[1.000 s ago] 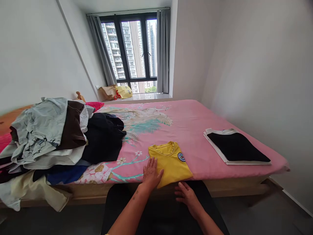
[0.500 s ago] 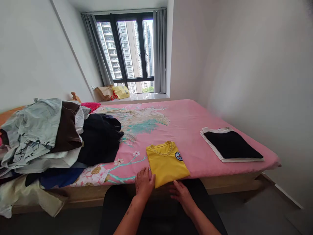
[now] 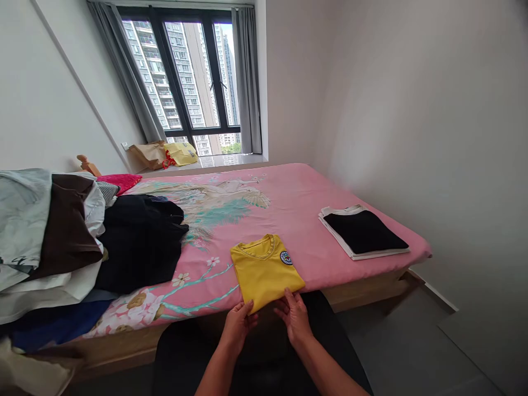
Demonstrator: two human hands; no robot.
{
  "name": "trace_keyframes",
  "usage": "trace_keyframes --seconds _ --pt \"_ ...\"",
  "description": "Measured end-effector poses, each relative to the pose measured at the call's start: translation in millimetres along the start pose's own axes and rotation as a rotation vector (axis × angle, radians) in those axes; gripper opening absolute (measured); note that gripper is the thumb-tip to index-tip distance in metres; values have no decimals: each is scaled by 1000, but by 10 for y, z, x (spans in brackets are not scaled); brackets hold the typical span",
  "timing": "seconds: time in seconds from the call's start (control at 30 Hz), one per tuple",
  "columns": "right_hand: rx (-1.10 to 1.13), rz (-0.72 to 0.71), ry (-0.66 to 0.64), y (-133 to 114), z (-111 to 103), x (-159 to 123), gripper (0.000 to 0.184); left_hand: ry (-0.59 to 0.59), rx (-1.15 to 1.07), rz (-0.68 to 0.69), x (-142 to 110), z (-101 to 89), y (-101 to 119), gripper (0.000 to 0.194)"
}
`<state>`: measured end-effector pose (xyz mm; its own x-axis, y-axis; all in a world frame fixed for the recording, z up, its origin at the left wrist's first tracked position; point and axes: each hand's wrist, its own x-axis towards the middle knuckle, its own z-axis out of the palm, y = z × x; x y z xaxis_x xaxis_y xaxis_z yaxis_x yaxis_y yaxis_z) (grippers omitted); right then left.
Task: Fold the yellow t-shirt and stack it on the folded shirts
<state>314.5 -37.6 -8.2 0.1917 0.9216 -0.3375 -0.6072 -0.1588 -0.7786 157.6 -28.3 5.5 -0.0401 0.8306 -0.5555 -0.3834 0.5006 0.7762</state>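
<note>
A yellow T-shirt (image 3: 266,275), folded into a neat rectangle, lies at the near edge of the bed with its collar facing away and a round badge at its upper right. My left hand (image 3: 238,329) pinches the near left corner, thumb on top and fingers partly hidden below. At the near right part of the same edge, my right hand (image 3: 294,320) grips the fabric with its fingers curled under. A stack of folded clothes (image 3: 365,232), black on top with white below, rests to the right of the shirt.
A heap of loose clothes (image 3: 70,231) covers the left side of the bed, with a black garment (image 3: 142,242) nearest the shirt. Pink bedding (image 3: 297,203) covers the bed. Paper and yellow bags (image 3: 180,154) sit on the window ledge. A wall stands at the right.
Both hands have moved onto the near edge of the yellow T-shirt and taken hold of it. The view has turned right, so everything sits further left in the picture.
</note>
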Motion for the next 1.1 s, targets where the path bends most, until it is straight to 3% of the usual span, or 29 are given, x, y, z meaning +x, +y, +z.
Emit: trace_keyframes --seconds 0.1,0.2,0.33,0.6,0.77,1.1 --pt "-120 -80 118 -132 -60 63 52 -3 1 -10 47 -18 -21 22" --pt "-277 -111 145 -275 -203 165 57 -36 -4 -41 77 -72 -54 22" --pt "-449 -85 42 -443 -367 304 50 -39 15 -79 69 -82 -15 29" --pt "-648 168 -192 -757 -561 427 40 -116 62 -96 96 -151 -36 30" --pt "-631 222 -356 -875 -528 414 50 -150 33 -128 108 -135 -18 35" --pt "-539 216 -243 -834 -382 432 38 -152 -26 -146 80 -108 15 31"
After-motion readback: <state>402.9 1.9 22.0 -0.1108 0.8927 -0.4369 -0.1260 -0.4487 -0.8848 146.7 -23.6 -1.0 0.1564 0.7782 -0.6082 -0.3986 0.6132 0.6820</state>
